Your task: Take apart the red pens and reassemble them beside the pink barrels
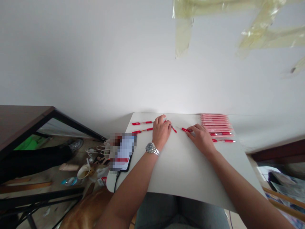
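My left hand (161,129), with a metal watch (152,148) on its wrist, is over the white table with its fingers bent. A short red pen part (174,129) sticks out at its thumb, and the fingers seem closed on it. Another bit of red shows between the fingers, mostly hidden. My right hand (200,136) pinches a red pen (185,129), whose thin pale end points toward my left hand. Red pen pieces (143,122) lie in two rows to the left, partly behind my left hand.
A row of pink-red pens (215,122) lies at the back right, with a loose red pen (224,140) in front. A phone (124,152) with a cable rests at the table's (181,171) left edge. The wall is behind; a brown dog (88,211) is below left.
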Action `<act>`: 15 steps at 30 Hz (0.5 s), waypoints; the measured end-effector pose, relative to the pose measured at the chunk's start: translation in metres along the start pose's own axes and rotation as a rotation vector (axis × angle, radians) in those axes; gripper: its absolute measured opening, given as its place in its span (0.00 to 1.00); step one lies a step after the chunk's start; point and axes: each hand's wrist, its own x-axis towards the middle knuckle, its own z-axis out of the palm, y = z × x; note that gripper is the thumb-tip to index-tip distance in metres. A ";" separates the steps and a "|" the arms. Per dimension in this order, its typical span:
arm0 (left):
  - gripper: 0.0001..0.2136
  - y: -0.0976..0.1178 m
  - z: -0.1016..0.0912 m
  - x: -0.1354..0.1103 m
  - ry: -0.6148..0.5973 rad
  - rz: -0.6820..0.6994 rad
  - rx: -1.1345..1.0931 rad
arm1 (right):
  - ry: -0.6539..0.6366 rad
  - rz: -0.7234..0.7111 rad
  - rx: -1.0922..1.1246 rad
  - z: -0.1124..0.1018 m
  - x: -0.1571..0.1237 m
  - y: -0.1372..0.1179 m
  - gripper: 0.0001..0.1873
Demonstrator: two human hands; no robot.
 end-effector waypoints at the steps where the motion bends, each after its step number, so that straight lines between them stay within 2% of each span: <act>1: 0.04 0.000 0.000 0.000 -0.004 0.001 0.005 | -0.001 0.001 -0.001 0.000 0.000 0.000 0.10; 15: 0.02 0.004 -0.001 0.000 -0.040 -0.012 0.036 | -0.026 0.020 -0.025 -0.001 -0.001 -0.002 0.10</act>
